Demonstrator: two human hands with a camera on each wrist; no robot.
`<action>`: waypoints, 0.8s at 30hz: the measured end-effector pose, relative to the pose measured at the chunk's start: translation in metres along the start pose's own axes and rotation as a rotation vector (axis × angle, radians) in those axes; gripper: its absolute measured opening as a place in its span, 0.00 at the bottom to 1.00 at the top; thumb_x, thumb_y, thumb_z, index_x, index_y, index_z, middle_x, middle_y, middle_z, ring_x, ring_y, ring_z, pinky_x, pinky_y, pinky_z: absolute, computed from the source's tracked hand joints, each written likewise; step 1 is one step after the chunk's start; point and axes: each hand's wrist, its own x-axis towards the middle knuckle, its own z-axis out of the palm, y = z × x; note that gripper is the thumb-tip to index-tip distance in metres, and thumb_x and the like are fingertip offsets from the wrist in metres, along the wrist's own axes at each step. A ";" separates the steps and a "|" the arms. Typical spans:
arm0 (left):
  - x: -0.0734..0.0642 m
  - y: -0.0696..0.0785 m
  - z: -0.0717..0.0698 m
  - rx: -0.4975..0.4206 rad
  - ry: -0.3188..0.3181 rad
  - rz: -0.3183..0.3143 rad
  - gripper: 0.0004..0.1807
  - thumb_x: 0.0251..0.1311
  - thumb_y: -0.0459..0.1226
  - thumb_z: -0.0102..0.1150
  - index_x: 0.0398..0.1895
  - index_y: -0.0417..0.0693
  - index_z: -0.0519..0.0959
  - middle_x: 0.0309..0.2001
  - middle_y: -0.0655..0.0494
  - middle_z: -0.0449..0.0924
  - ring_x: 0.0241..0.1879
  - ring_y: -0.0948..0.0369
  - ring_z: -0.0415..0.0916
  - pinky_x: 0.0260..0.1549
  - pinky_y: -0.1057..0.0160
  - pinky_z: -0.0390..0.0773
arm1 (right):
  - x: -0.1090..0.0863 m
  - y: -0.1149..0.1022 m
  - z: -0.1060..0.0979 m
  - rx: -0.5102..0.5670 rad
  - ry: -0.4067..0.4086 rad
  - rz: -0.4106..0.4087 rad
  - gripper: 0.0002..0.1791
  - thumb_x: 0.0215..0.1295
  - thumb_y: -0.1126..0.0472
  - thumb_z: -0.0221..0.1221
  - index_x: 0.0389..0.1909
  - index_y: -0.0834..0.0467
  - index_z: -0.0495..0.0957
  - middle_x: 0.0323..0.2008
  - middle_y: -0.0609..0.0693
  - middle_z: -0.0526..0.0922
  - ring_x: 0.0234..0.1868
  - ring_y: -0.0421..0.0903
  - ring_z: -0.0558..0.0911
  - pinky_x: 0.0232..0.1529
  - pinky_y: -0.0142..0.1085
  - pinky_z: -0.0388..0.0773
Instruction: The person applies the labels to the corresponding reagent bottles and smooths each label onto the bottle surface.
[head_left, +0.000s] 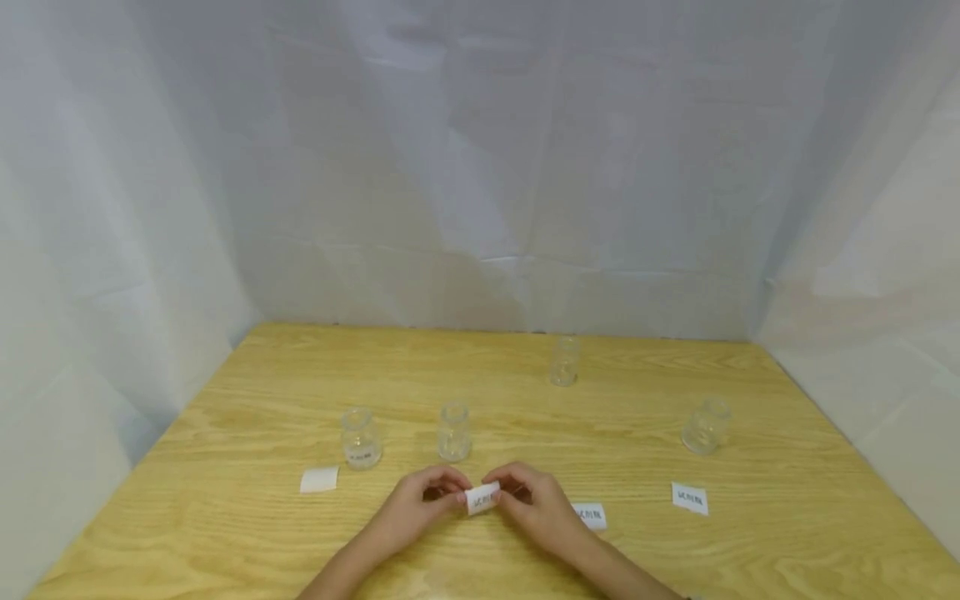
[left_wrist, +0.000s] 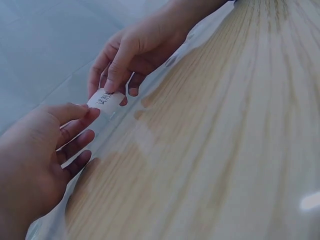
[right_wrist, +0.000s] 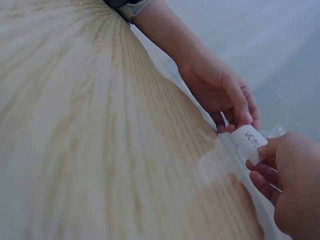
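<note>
A small white paper label (head_left: 481, 499) with dark handwritten characters is held up between both hands, a little bowed. My left hand (head_left: 420, 506) pinches its left end between thumb and forefinger. At the other end, my right hand (head_left: 542, 508) grips it the same way, the thumb covering part of the writing. The left wrist view shows the label (left_wrist: 106, 101) stretched between the fingertips of both hands. Just beyond the hands stands a clear glass jar (head_left: 454, 433). Another written label (head_left: 590, 516) lies on the table, partly hidden by the right hand.
On the wooden table (head_left: 300, 375), a glass jar (head_left: 362, 440) with a label on its front stands left, near a blank white slip (head_left: 319, 480). One jar (head_left: 564, 363) is at the back, another (head_left: 706, 427) at right above a written label (head_left: 689, 498). White sheeting (head_left: 480, 167) surrounds the table.
</note>
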 end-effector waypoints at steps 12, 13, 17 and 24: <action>0.001 0.005 -0.002 -0.135 0.029 -0.035 0.12 0.61 0.37 0.56 0.40 0.35 0.77 0.33 0.49 0.81 0.36 0.56 0.77 0.37 0.65 0.75 | 0.010 -0.044 -0.001 0.038 0.095 0.114 0.09 0.59 0.75 0.55 0.39 0.64 0.78 0.37 0.53 0.79 0.37 0.48 0.77 0.36 0.34 0.76; 0.001 0.005 -0.003 -0.139 0.025 -0.038 0.11 0.61 0.37 0.56 0.40 0.35 0.77 0.33 0.49 0.81 0.35 0.57 0.77 0.37 0.65 0.75 | 0.010 -0.046 -0.001 0.035 0.094 0.121 0.09 0.59 0.75 0.54 0.39 0.64 0.78 0.37 0.53 0.79 0.38 0.48 0.77 0.37 0.35 0.75; 0.001 0.004 -0.004 -0.141 -0.004 -0.045 0.11 0.61 0.37 0.56 0.40 0.36 0.77 0.33 0.49 0.81 0.34 0.56 0.76 0.36 0.63 0.75 | 0.010 -0.049 0.000 0.029 0.092 0.121 0.09 0.59 0.75 0.54 0.39 0.64 0.78 0.36 0.53 0.79 0.38 0.48 0.77 0.36 0.35 0.76; 0.001 0.004 -0.003 -0.133 -0.055 -0.024 0.10 0.62 0.35 0.54 0.39 0.35 0.78 0.34 0.48 0.81 0.34 0.56 0.76 0.36 0.64 0.75 | 0.008 -0.048 -0.001 0.027 0.084 0.103 0.09 0.60 0.75 0.54 0.39 0.63 0.78 0.36 0.52 0.79 0.38 0.49 0.77 0.36 0.35 0.76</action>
